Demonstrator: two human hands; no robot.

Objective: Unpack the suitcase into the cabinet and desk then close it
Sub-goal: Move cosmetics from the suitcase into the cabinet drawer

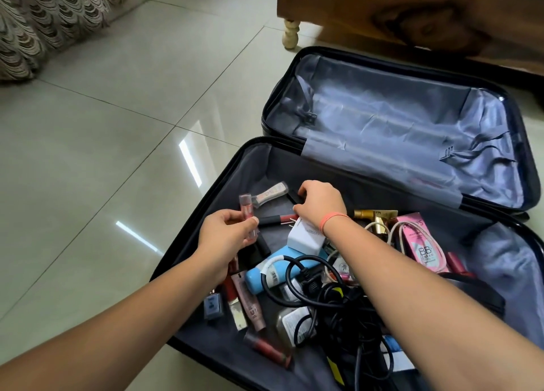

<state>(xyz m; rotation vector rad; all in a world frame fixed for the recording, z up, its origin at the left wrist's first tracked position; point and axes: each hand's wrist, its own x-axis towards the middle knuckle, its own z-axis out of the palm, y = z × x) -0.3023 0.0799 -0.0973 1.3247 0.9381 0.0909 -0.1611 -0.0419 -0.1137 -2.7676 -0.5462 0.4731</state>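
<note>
A black suitcase (pixel 253 155) lies open on the tiled floor; its far half is lined in grey-blue fabric and holds nothing. The near half is strewn with cosmetics, a white charger (pixel 304 237), a light blue bottle (pixel 265 274), black cables (pixel 332 299) and a pink BB cream box (pixel 419 240). My left hand (pixel 226 234) holds a clear pink lip gloss tube (pixel 248 219) upright above the cosmetics. My right hand (pixel 319 202), with an orange band at the wrist, pinches a small black item (pixel 295 199) at the near half's back wall.
A wooden piece of furniture (pixel 412 10) with a turned pale leg (pixel 291 34) stands just behind the suitcase. A patterned curtain (pixel 44 16) hangs at the far left. Glossy floor tiles (pixel 117 125) spread to the left of the case.
</note>
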